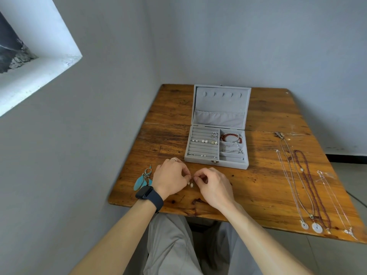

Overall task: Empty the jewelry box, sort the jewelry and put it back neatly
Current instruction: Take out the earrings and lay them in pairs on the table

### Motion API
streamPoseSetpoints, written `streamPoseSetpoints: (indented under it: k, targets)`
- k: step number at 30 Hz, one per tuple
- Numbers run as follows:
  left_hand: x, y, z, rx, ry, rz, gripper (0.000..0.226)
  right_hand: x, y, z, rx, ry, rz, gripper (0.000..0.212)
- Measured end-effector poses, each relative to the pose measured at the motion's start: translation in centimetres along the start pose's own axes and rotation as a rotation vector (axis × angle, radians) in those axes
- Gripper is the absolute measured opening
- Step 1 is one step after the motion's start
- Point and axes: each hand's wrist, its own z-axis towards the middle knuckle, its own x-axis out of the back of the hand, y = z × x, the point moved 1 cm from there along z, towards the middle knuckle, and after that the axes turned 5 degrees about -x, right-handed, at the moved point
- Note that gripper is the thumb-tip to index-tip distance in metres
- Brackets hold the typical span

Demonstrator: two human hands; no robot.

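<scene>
**Kid:** Where is the jewelry box?

**Friend:** The jewelry box (216, 163) sits open on the worktop (258, 187), just past the hands. Small studs (204, 141) sit in its left rows. A red bracelet (230, 134) lies in a part on the right.

**Kid:** What are the hands doing?

**Friend:** The left hand (170, 178) and the right hand (213, 185) both pinch the little drop earrings (191, 184), in front of the box.

**Kid:** What else?

**Friend:** Blue feather earrings (142, 178) lie beside the left hand. Long necklaces (315, 193) lie stretched out, far to the right.

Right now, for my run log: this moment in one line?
left hand, right hand: pinch drop earrings | jewelry box: open, partly filled | necklaces: on table
</scene>
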Motion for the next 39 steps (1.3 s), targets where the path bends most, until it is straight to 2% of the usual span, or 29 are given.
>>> streamPoseSetpoints:
  k: [5,15,28,34,39]
  targets:
    - [0.0,0.2,0.0,0.012,0.006,0.005,0.013,0.1,0.0,-0.2,0.04,-0.002,-0.008,0.021]
    - [-0.3,0.1,0.1,0.019,0.018,0.0,0.013,0.0,0.1,0.1,0.039,0.015,-0.045,0.013]
    - [-0.3,-0.2,0.2,0.019,0.011,-0.031,0.022,0.9,0.8,-0.3,0.022,-0.006,0.096,0.021]
    - [0.3,-0.3,-0.6,-0.025,0.084,-0.014,0.026,2.5,1.0,-1.5,0.034,-0.038,0.148,0.021]
    - [0.9,-0.2,-0.7,-0.097,0.237,0.086,0.035,4.5,1.2,-2.3,0.078,-0.011,0.155,0.022]
